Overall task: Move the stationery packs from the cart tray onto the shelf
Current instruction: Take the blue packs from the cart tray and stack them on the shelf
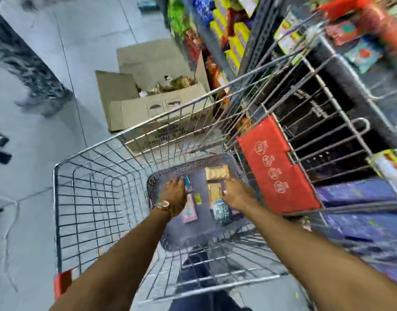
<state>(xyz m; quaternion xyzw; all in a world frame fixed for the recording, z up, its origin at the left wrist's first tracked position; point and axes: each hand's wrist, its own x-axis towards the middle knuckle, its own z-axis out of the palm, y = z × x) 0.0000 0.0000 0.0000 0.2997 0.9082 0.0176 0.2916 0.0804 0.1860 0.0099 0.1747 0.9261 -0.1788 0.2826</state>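
A grey-blue plastic tray (170, 234) lies in the bottom of a wire shopping cart (92, 198). Several small stationery packs lie in it: a yellow pack (216, 172) at the far end, a tan one (214, 191) below it, a blue-green pack (220, 212) nearer me, and a pink pack (189, 212) on the left. My left hand (174, 193), with a watch on the wrist, rests palm down over a blue pack (187, 181). My right hand (234, 193) touches the tan pack's right edge. The image is blurred; neither grip is clear.
An open cardboard box (152, 104) stands on the floor beyond the cart. Stocked shelves (233, 37) run along the right, with dark and blue packs (350, 194) low down. The cart's red child-seat flap (276, 167) stands at the right. Another person's legs (31, 70) are at left.
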